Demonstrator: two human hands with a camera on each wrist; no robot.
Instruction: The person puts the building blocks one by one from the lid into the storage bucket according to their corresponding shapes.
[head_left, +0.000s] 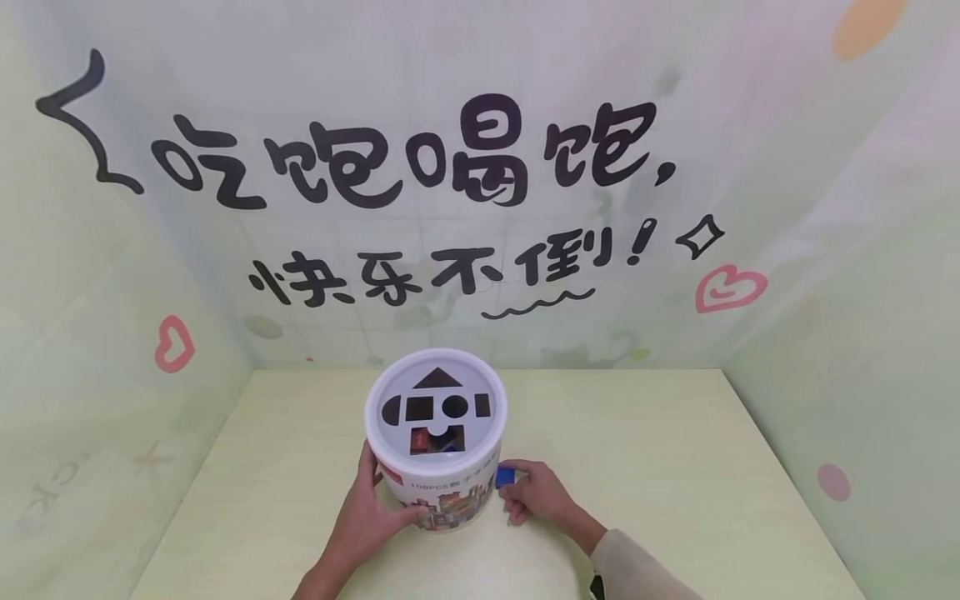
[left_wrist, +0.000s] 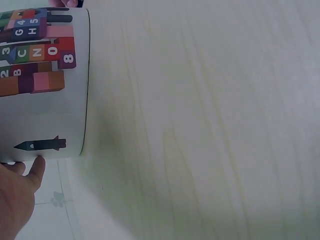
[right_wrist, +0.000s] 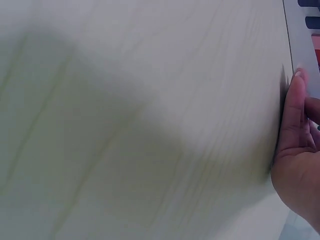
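Note:
A white round toy block bucket point(head_left: 438, 492) stands on the table, its recessed lid point(head_left: 397, 375) pierced with triangle, square, round and other shaped holes. Through the front cutout a red block point(head_left: 419, 440) shows inside. My left hand point(head_left: 367, 512) grips the bucket's left side, thumb across the front; the left wrist view shows that hand point(left_wrist: 17, 195) against the printed wall point(left_wrist: 45, 115). Beside the bucket's right wall, my right hand point(head_left: 542, 496) pinches a small blue block point(head_left: 506, 478). In the right wrist view the right hand point(right_wrist: 295, 140) hides most of what it holds.
The pale wood-grain table point(head_left: 637, 450) extends around the bucket on both sides. Behind it hangs a light backdrop point(head_left: 465, 67) with large black lettering, and printed side panels point(head_left: 847, 417) border the table left and right.

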